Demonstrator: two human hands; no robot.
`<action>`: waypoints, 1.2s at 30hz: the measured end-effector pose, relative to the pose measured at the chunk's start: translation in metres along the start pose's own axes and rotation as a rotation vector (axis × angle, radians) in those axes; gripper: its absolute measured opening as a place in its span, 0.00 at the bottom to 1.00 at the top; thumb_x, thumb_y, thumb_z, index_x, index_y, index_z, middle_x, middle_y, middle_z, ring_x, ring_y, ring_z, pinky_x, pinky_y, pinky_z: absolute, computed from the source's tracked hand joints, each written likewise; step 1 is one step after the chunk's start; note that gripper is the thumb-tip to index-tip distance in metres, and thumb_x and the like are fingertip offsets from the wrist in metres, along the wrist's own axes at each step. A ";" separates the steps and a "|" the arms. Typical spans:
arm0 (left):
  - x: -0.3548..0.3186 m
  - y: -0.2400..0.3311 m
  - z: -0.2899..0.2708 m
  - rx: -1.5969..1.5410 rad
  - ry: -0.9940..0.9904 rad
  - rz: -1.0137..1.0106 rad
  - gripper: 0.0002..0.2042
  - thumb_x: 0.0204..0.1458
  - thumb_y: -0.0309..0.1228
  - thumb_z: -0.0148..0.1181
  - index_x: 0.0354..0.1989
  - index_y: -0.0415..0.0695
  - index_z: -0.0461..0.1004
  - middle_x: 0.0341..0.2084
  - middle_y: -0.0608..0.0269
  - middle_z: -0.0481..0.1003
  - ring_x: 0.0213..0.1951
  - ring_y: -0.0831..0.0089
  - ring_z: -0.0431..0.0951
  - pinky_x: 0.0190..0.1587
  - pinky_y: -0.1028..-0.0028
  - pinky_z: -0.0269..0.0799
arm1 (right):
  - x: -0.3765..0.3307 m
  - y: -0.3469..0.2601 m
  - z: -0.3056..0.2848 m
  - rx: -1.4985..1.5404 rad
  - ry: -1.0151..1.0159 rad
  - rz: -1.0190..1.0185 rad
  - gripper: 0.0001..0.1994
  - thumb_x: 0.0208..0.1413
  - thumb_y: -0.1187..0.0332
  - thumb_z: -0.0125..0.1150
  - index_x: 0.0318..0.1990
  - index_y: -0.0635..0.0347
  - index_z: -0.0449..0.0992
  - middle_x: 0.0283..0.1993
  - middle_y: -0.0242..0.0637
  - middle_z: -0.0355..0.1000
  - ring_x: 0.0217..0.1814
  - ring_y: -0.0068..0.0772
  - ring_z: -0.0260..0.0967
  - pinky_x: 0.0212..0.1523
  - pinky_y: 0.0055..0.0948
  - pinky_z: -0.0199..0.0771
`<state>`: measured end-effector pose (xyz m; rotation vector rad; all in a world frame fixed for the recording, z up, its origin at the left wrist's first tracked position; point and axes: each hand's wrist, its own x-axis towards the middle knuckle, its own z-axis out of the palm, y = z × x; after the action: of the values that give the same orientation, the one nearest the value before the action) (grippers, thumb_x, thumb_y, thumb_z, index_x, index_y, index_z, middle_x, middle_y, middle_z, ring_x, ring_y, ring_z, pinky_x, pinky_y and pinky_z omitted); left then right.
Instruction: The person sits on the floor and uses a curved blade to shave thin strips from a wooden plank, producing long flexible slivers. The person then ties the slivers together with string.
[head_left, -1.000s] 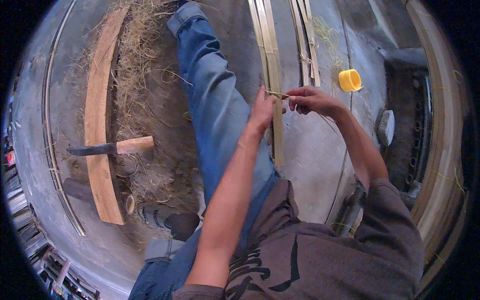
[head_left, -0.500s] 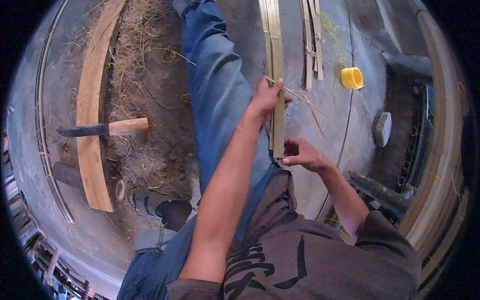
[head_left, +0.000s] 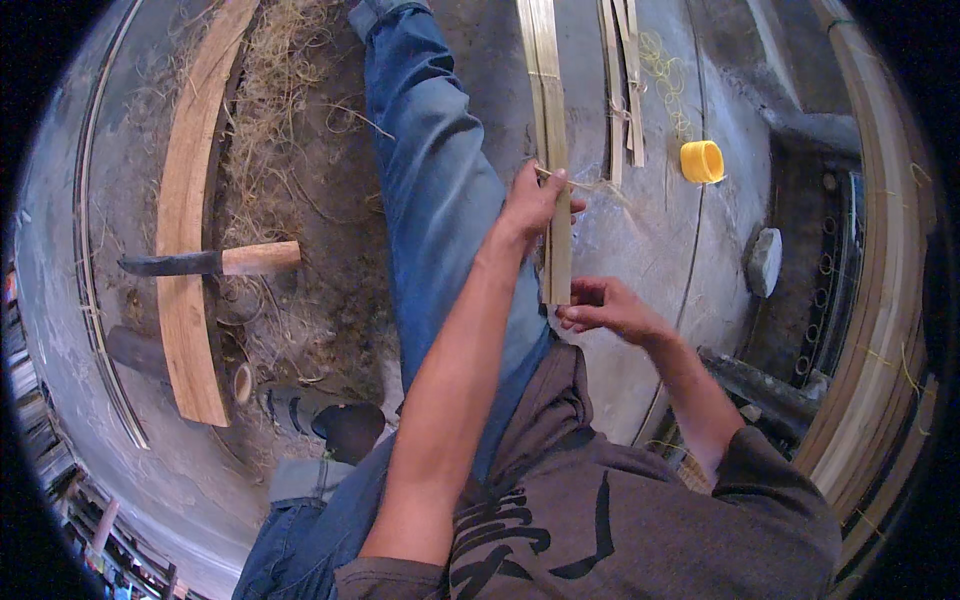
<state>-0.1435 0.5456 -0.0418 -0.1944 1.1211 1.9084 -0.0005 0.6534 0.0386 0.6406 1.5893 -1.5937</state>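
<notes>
My left hand [head_left: 535, 205] is closed around a bundle of long flat bamboo strips [head_left: 546, 120] above my thigh, its thumb lying over the front. A thin bamboo sliver [head_left: 590, 186] is pinned under that thumb and sticks out to the right, blurred by motion. At the bundle's near end is my right hand [head_left: 608, 312], its fingers half curled and the thumb held apart from them. The fingertips are right beside the strips' cut ends; whether they touch is unclear.
A knife [head_left: 210, 261] with a wooden handle lies across a long wooden plank [head_left: 185, 200] at left, beside fibre shavings [head_left: 275, 110]. More strips [head_left: 622, 90], a yellow ring-shaped roll [head_left: 702, 161] and a pale stone-like piece [head_left: 765, 262] lie right. Long bamboo lengths [head_left: 865, 380] line the right edge.
The bundle's near end has shifted slightly up and its strips sit more evenly. The sliver has swung and blurred. My right hand has moved slightly left, its thumb and fingers closer together.
</notes>
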 end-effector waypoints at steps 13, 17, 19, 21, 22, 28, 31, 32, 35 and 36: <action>0.000 -0.002 0.004 -0.032 0.059 -0.025 0.11 0.58 0.35 0.47 0.42 0.42 0.58 0.29 0.60 0.67 0.24 0.72 0.73 0.25 0.70 0.75 | 0.020 -0.098 -0.086 -0.445 0.003 0.080 0.14 0.58 0.54 0.49 0.38 0.56 0.71 0.29 0.27 0.68 0.33 0.17 0.66 0.32 0.21 0.67; -0.002 0.004 0.005 -0.230 0.056 -0.139 0.12 0.58 0.39 0.48 0.42 0.43 0.61 0.28 0.64 0.65 0.21 0.79 0.66 0.24 0.75 0.72 | 0.025 -0.107 -0.104 -0.643 0.212 -0.126 0.13 0.58 0.58 0.51 0.35 0.60 0.72 0.25 0.28 0.65 0.28 0.21 0.62 0.29 0.25 0.64; -0.002 0.005 0.002 -0.306 0.069 -0.163 0.12 0.58 0.39 0.47 0.40 0.42 0.63 0.28 0.63 0.66 0.19 0.79 0.64 0.21 0.76 0.69 | 0.030 -0.107 -0.102 -0.910 0.277 -0.497 0.14 0.58 0.59 0.51 0.35 0.62 0.72 0.23 0.32 0.67 0.25 0.28 0.63 0.28 0.30 0.65; -0.002 0.004 0.000 -0.311 0.070 -0.150 0.12 0.58 0.39 0.47 0.37 0.41 0.65 0.28 0.64 0.66 0.19 0.80 0.63 0.19 0.77 0.67 | 0.028 -0.108 -0.097 -0.943 0.340 -0.523 0.12 0.58 0.62 0.50 0.34 0.64 0.71 0.24 0.41 0.69 0.27 0.41 0.67 0.31 0.37 0.66; -0.001 0.003 0.001 -0.276 0.065 -0.124 0.12 0.58 0.39 0.47 0.36 0.41 0.66 0.27 0.65 0.67 0.19 0.81 0.63 0.19 0.77 0.67 | 0.029 -0.110 -0.098 -1.005 0.371 -0.556 0.12 0.58 0.62 0.49 0.33 0.63 0.71 0.25 0.43 0.69 0.28 0.43 0.68 0.31 0.38 0.66; 0.005 -0.005 0.003 -0.038 0.147 -0.018 0.14 0.57 0.39 0.49 0.28 0.40 0.67 0.18 0.69 0.65 0.16 0.82 0.63 0.18 0.79 0.65 | 0.045 -0.094 -0.086 -1.275 0.000 -0.250 0.11 0.57 0.67 0.47 0.31 0.64 0.72 0.24 0.44 0.69 0.29 0.36 0.65 0.34 0.36 0.65; 0.004 -0.004 0.002 -0.072 0.126 -0.022 0.14 0.57 0.38 0.50 0.27 0.40 0.67 0.16 0.69 0.64 0.14 0.82 0.62 0.17 0.79 0.65 | 0.062 -0.117 -0.065 -0.975 0.095 -0.547 0.14 0.60 0.64 0.43 0.30 0.63 0.72 0.28 0.42 0.69 0.29 0.34 0.65 0.34 0.33 0.65; 0.004 -0.004 0.006 -0.111 0.096 -0.021 0.14 0.57 0.38 0.50 0.27 0.40 0.67 0.16 0.69 0.65 0.14 0.81 0.62 0.17 0.79 0.64 | 0.080 -0.114 -0.083 -0.903 0.300 -0.573 0.13 0.58 0.64 0.45 0.31 0.63 0.72 0.26 0.43 0.69 0.28 0.36 0.66 0.33 0.35 0.65; 0.008 -0.011 0.010 -0.086 0.125 -0.005 0.13 0.56 0.38 0.51 0.26 0.40 0.67 0.15 0.69 0.65 0.14 0.81 0.63 0.15 0.78 0.62 | 0.105 -0.076 -0.108 -1.420 0.508 -0.254 0.11 0.52 0.64 0.50 0.30 0.64 0.73 0.23 0.49 0.69 0.26 0.47 0.67 0.31 0.41 0.66; 0.012 -0.013 0.016 -0.035 0.119 0.002 0.13 0.56 0.38 0.51 0.25 0.41 0.67 0.15 0.69 0.65 0.14 0.80 0.63 0.15 0.77 0.62 | 0.109 -0.048 -0.115 -1.506 0.217 -0.103 0.11 0.49 0.64 0.51 0.28 0.62 0.75 0.23 0.51 0.70 0.25 0.54 0.67 0.31 0.44 0.67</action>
<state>-0.1366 0.5676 -0.0472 -0.3302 1.1666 1.9402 -0.1213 0.7432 -0.0310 -0.1320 2.3939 -0.0524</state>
